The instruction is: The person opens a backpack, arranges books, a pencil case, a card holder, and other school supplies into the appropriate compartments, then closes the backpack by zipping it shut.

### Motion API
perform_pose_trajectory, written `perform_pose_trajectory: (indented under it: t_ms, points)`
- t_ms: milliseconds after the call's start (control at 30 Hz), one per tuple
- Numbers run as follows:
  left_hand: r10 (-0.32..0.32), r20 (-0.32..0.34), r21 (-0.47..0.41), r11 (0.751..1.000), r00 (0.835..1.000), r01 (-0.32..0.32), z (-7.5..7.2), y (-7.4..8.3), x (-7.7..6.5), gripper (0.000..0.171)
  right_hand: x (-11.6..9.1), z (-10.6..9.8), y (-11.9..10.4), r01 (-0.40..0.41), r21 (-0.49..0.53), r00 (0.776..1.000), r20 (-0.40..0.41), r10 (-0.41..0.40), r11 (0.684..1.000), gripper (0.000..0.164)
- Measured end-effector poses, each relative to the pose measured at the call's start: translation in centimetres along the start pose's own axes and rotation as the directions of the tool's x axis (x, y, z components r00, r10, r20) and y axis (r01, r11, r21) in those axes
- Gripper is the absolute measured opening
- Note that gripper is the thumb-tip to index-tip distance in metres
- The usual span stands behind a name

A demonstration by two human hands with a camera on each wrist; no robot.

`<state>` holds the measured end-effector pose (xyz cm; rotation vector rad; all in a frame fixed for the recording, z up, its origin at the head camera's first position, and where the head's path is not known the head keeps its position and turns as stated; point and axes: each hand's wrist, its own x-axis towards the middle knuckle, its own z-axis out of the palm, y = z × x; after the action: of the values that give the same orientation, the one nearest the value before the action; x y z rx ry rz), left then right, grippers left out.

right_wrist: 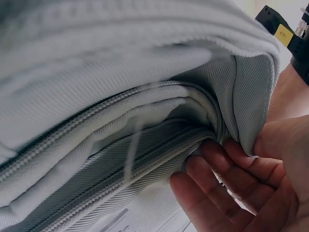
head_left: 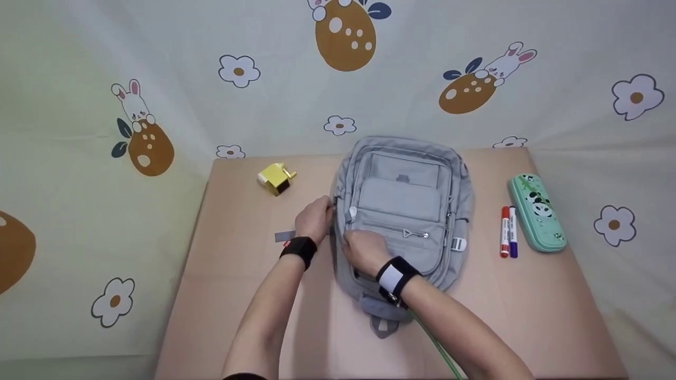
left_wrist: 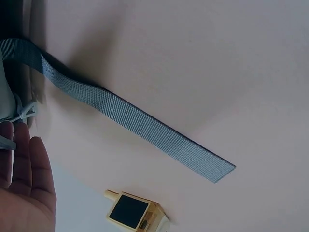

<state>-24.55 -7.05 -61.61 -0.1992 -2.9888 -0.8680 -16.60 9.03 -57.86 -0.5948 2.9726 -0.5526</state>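
Observation:
A grey backpack lies front side up on the table, its top toward the wall. At its left edge, my left hand grips the side; in the left wrist view a thin grey strip crosses the fingers, close to a small looped cord. My right hand pinches fabric at the lower left of the backpack's front. In the right wrist view its thumb and fingers hold a fold beside curved zippers. A loose webbing strap sticks out from under the left hand.
A yellow pencil sharpener with a crank stands at the back left. To the right lie a red marker, a blue marker and a green panda pencil case. A patterned cloth hangs behind the table.

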Motion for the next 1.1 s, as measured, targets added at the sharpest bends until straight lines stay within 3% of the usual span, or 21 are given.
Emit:
perform_pose_trajectory:
  t_ms: [133,300,500,667,800,867,933,1000,1100]
  points:
    - [-0.008,0.018,-0.020,1.000,1.000,0.008,-0.1,-0.1,-0.5,0.009,0.5,0.1,0.2,0.000,0.002,1.000,0.025,0.000,1.000,0.026]
    - [-0.006,0.074,-0.048,0.999,0.997,0.009,-0.8,-0.1,-1.2,0.019,1.2,0.0,0.4,-0.037,-0.002,0.999,0.017,0.037,0.999,0.020]
    - [-0.025,0.130,-0.072,0.997,0.991,0.034,-1.6,0.4,-2.0,0.026,1.3,0.8,0.4,-0.090,0.011,0.996,0.018,0.090,0.996,0.024]
    - [0.092,0.084,-0.099,0.992,0.992,-0.083,-1.6,1.5,-2.8,0.028,0.7,1.0,0.9,-0.068,0.069,0.997,-0.020,0.069,0.995,0.029]
    - [0.204,0.045,-0.084,0.976,0.978,-0.200,-1.5,3.0,-3.9,0.031,-1.0,0.0,2.6,-0.044,0.121,0.998,-0.044,0.050,0.992,0.020]
    - [0.269,0.068,-0.051,0.963,0.961,-0.266,-1.4,3.8,-4.7,0.034,-2.4,-0.7,4.3,-0.043,0.126,0.995,-0.084,0.054,0.991,0.014]
    - [0.344,0.137,-0.015,0.938,0.929,-0.345,-1.4,4.5,-5.7,0.038,-3.9,-1.4,6.5,-0.053,0.115,0.987,-0.143,0.070,0.992,0.011]
    - [0.414,0.255,0.006,0.903,0.874,-0.429,-1.4,5.1,-6.9,0.046,-5.7,-2.0,9.1,-0.073,0.088,0.975,-0.204,0.090,0.993,0.012]
    - [0.460,0.441,0.028,0.851,0.770,-0.525,-1.4,5.2,-8.8,0.063,-8.7,-2.7,12.8,-0.145,0.071,0.957,-0.245,0.158,0.987,0.026]
